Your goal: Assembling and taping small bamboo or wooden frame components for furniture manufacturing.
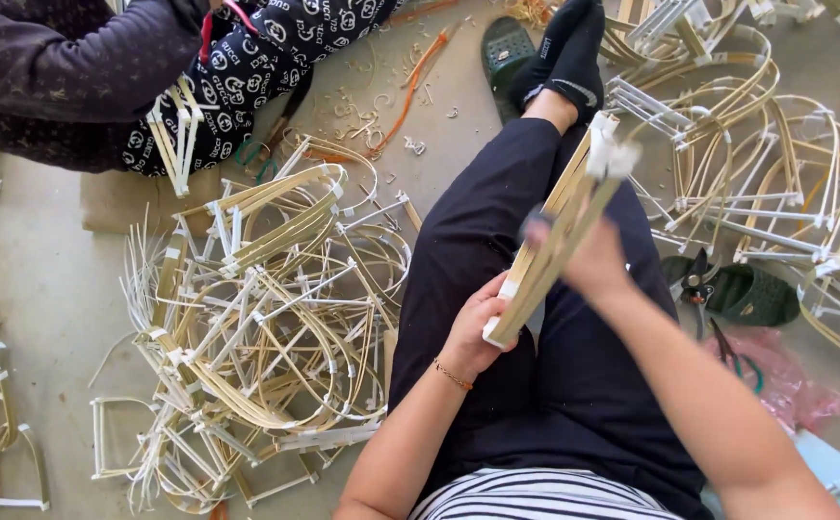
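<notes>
Fingers (483,306) of both hands clasp the bamboo strip bundle (560,231) — tilted over the lap.

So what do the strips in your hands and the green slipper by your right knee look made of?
Bundle of strips, held by the left hand and right hand: probably split bamboo or cane, pale, matte, fibrous, with white tape at the ends. Green slipper: likely moulded rubber or plastic, dull and smooth.
</notes>
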